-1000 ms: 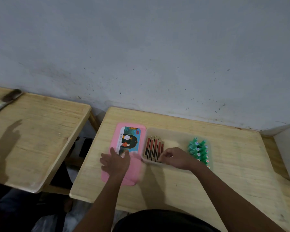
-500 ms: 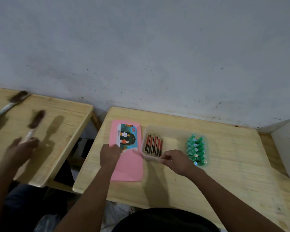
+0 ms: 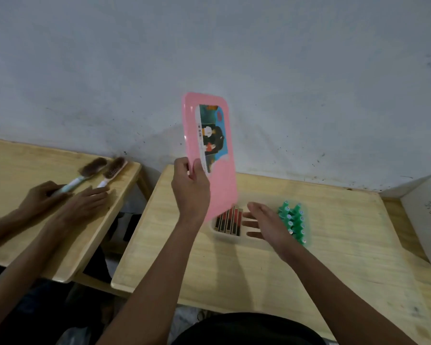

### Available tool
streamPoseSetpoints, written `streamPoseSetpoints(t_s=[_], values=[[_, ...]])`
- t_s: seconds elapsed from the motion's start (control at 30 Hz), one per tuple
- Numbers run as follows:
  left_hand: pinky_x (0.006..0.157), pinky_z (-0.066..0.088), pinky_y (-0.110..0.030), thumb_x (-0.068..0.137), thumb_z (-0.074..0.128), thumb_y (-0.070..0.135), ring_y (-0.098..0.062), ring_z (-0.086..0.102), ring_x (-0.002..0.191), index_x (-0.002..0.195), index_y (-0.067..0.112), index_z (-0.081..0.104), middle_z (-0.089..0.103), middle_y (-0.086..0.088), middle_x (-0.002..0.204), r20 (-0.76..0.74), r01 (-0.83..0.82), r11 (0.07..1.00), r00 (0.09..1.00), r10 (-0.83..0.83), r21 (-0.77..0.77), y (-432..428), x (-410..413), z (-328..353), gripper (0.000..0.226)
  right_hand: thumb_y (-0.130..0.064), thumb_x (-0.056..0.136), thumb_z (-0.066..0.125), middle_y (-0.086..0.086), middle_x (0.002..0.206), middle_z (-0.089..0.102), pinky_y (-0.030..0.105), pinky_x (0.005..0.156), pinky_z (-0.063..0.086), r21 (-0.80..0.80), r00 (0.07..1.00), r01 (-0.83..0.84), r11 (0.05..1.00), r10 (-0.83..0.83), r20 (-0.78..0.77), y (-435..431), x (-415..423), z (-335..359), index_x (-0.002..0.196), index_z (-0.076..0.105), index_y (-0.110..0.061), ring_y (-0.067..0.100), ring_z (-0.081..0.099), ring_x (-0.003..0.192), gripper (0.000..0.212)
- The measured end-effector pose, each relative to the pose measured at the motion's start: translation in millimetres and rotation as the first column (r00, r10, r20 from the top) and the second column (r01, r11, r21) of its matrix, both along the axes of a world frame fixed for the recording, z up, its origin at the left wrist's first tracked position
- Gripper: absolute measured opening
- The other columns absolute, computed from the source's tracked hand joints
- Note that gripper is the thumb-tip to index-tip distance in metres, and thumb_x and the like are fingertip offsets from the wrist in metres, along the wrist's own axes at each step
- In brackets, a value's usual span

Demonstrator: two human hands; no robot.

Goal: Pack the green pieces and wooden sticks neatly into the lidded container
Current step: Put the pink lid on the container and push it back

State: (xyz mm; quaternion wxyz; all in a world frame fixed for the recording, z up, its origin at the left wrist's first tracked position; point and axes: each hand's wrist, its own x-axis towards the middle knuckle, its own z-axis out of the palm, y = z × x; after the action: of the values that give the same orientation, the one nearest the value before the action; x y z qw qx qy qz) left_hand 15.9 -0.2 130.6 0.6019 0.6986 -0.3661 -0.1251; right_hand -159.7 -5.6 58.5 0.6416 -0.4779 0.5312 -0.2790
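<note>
A clear shallow container (image 3: 230,239) lies on the wooden desk (image 3: 334,257). Several wooden sticks with red and dark stripes (image 3: 230,221) lie side by side in its left end. Several green pieces (image 3: 292,221) stand packed in its right end. My left hand (image 3: 190,189) grips the lower edge of the pink lid (image 3: 212,150), which it holds upright in the air above the container's left side. My right hand (image 3: 265,222) hovers flat with straight fingers over the container's middle, between sticks and green pieces.
Another person's two hands (image 3: 65,200) rest on a second wooden desk (image 3: 23,207) at the left, beside two brushes (image 3: 102,170). A white box (image 3: 428,215) stands at the right edge. A grey wall rises just behind the desks.
My left hand has lifted the pink lid off the desk and tipped it upright. My right hand has let go of the container's front edge and spread flat above it.
</note>
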Motion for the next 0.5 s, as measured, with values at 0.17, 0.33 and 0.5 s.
streamPoseSetpoints(t_s=[0.17,0.33,0.5], values=[[0.074,0.057,-0.028,0.092,0.058,0.022,-0.018,0.065,0.082,0.089,0.015,0.053,0.068,-0.007,0.091,-0.494,0.125,0.992,0.863,-0.102,0.015,-5,-24,-33,0.009,-0.016,0.098,0.052,0.016,0.116,0.066,0.039,0.086,0.057,0.251,0.792,0.282,0.926,-0.372,0.484,0,-12,5,0.126,0.053,-0.004,0.027,0.066,0.098,0.03],[0.081,0.056,-0.042,0.09,0.059,0.014,-0.027,0.067,0.092,0.108,0.013,0.052,0.068,-0.014,0.107,-0.813,0.274,0.961,0.566,-0.14,0.025,-5,-23,-67,0.019,-0.006,0.097,0.05,0.017,0.116,0.067,0.038,0.083,0.054,0.139,0.795,0.518,0.844,-0.535,0.286,-15,-56,-6,0.128,0.056,-0.007,0.025,0.064,0.096,0.031],[0.073,0.056,-0.044,0.085,0.062,0.021,-0.025,0.062,0.079,0.104,0.013,0.059,0.066,-0.013,0.1,-0.659,0.165,0.94,0.748,0.077,0.297,-7,1,-95,0.021,-0.012,0.098,0.046,0.005,0.109,0.068,0.043,0.089,0.052,-0.111,0.893,0.434,0.894,-0.443,-0.075,-20,-100,-5,0.12,0.063,-0.02,0.025,0.063,0.099,0.029]])
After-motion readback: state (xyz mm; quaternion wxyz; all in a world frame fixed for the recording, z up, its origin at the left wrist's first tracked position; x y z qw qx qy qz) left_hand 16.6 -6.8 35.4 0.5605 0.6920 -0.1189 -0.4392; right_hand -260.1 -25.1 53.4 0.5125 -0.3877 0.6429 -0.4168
